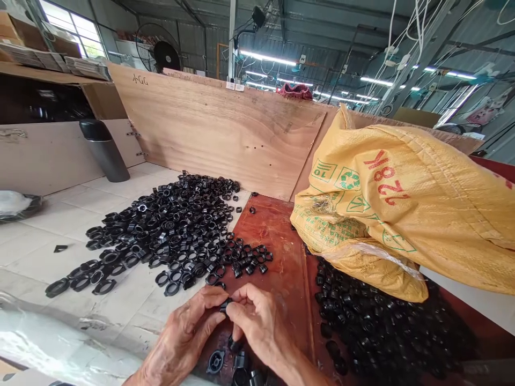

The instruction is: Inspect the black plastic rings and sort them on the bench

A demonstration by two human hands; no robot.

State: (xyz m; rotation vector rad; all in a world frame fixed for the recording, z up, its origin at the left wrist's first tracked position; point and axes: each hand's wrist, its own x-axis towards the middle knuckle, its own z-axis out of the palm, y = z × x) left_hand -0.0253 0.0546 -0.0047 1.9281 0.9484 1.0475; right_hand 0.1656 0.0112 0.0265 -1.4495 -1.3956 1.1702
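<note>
At the lower middle of the head view, my left hand [185,333] and my right hand [259,327] meet fingertip to fingertip. Between them they pinch a small black plastic part [225,306], mostly hidden by the fingers. Under the right palm another dark piece [233,343] shows in part. Just below the hands lie a round black cap with an open-work face [216,362] and several black cylindrical pieces [240,360]. Beyond the fingertips spreads a big heap of black plastic rings [181,220], its near edge close to my left hand.
A yellow woven sack [402,198] slumps at the right, above a second pile of small black parts [374,321]. Wooden boards [217,123] wall off the back. A dark bottle [105,153] stands at the left, and clear plastic film [60,340] covers the near left edge.
</note>
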